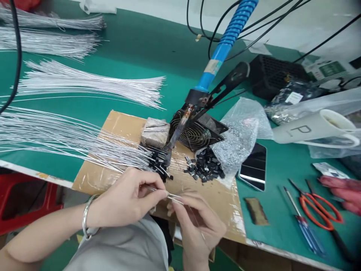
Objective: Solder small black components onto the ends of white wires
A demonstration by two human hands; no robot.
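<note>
Pinching a thin wire (172, 196) between thumb and forefinger, the left hand (132, 195) meets the right hand (197, 220), whose fingertips grip the same wire from the other side; both are closed on it just off the near edge of the cardboard (113, 128). What sits at the wire's tip is too small to tell, perhaps a bare end. On the cardboard, a soldering iron (214, 64) slants down to a heap of black parts (159, 160), with a second pile (205, 167) just right of it and a block (155, 131) behind. Wire bundles (70, 143) fan in from the cardboard's left. A fan (197, 133) sits at its far edge. Right of the cardboard lie a phone (254, 165), scissors (318, 207) and a screwdriver (303, 226).
</note>
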